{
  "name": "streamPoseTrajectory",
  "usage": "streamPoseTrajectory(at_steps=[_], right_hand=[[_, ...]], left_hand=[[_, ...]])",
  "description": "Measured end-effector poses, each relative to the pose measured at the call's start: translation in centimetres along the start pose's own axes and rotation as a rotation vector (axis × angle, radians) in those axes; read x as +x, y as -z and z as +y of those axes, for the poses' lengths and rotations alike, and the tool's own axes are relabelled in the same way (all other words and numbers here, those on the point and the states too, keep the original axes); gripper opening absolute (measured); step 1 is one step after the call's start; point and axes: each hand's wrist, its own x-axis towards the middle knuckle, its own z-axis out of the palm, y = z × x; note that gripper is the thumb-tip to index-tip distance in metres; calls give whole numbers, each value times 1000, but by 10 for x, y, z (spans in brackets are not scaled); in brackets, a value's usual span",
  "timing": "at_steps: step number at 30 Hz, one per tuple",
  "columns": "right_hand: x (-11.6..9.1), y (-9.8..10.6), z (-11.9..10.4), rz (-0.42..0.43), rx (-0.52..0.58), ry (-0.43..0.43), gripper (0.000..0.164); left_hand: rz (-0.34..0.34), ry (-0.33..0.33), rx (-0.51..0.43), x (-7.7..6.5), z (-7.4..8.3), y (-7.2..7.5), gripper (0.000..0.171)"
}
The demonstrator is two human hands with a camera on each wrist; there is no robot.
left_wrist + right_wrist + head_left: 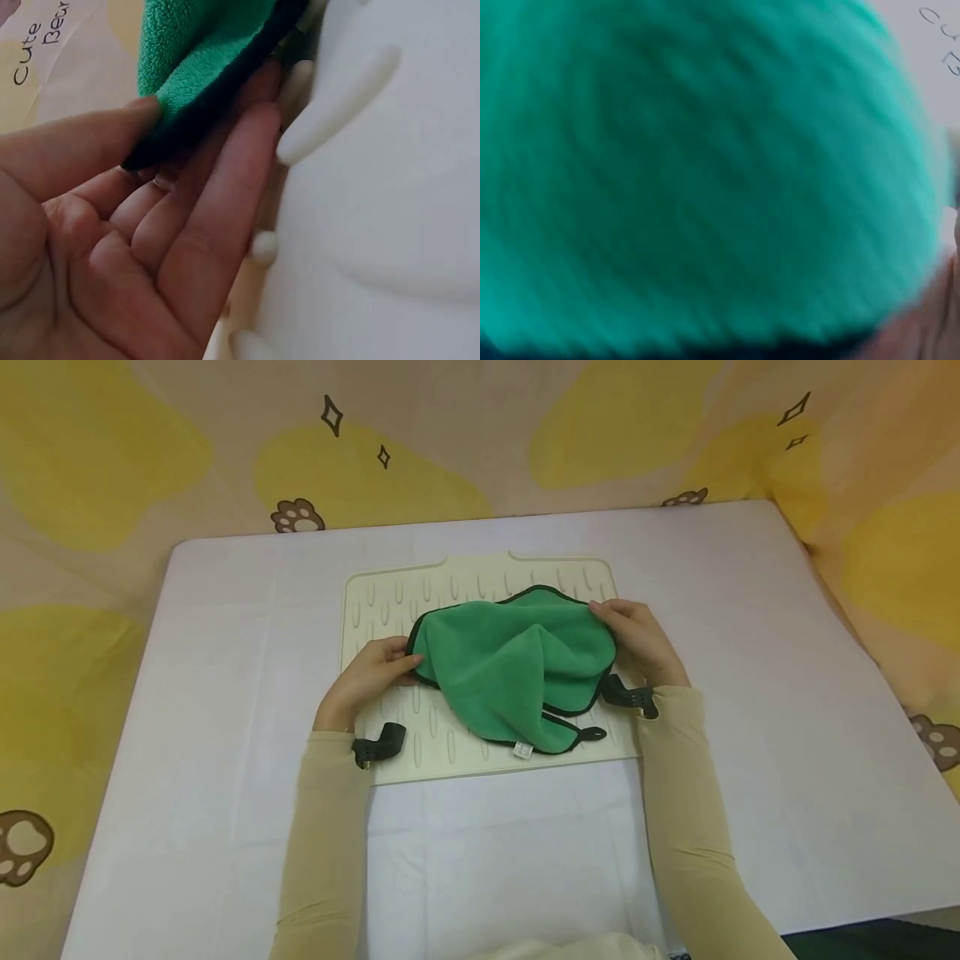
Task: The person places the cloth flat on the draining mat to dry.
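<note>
A green cloth (487,652) with black edging lies bunched and folded over a cream ridged mat (390,735). At its left corner, my left hand (375,668) pinches the edge between thumb and fingers; the left wrist view shows the thumb on top of the green cloth (199,75) and the fingers beneath. My right hand (637,635) pinches the cloth's upper right edge. A black hanging loop (593,734) and a small white label (522,750) stick out at the lower side. In the right wrist view, blurred green cloth (705,172) hides most of the right hand.
The mat lies on a table with a white cover (217,693). Behind it hangs a patterned yellow and beige curtain (465,435). Black wrist cameras (382,743) sit on both wrists, the right one close beside the cloth.
</note>
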Motion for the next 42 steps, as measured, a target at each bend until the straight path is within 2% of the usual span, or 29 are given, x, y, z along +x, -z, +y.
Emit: streamPoseTrajectory(at_steps=[1,4,8,14,18,20,22,23,25,29,32,35,37,42], right_hand=[[1,-2,0,-1,32,-18,24],[3,-9,1,18,27,-49,27],[5,-13,1,59,-79,-27,25],[4,-11,1,42,-91,-11,24],[2,-9,-1,16,-95,-27,25],[1,-9,-1,9,-118,-32,25],[1,-9,-2,3,-150,-28,26],[1,-9,-2,-5,-165,-25,26],[0,-8,-2,-19,-185,-16,28],[0,-8,-2,-24,-178,2,30],[2,-10,-1,10,-125,3,28],[4,-12,0,41,-74,8,26],[4,-13,1,57,-57,18,24],[4,-13,3,91,-38,24,23]], left_hand=[[-5,-6,-10,0,0,0,34],[-11,-13,-57,-1,-2,0,31],[29,-7,-110,-2,-4,3,30],[244,8,-82,-4,-5,12,35],[393,35,-139,-3,-5,13,35],[437,51,-175,-3,-4,13,34],[432,63,-199,-4,-4,13,33],[408,69,-211,-4,-4,13,33],[319,96,-200,-6,-4,14,35],[120,144,-88,-11,-3,19,40],[40,161,-15,-14,-3,24,38],[41,157,-7,-15,-3,25,33],[76,149,-7,-15,-3,25,31],[278,105,-61,-13,-5,24,23]])
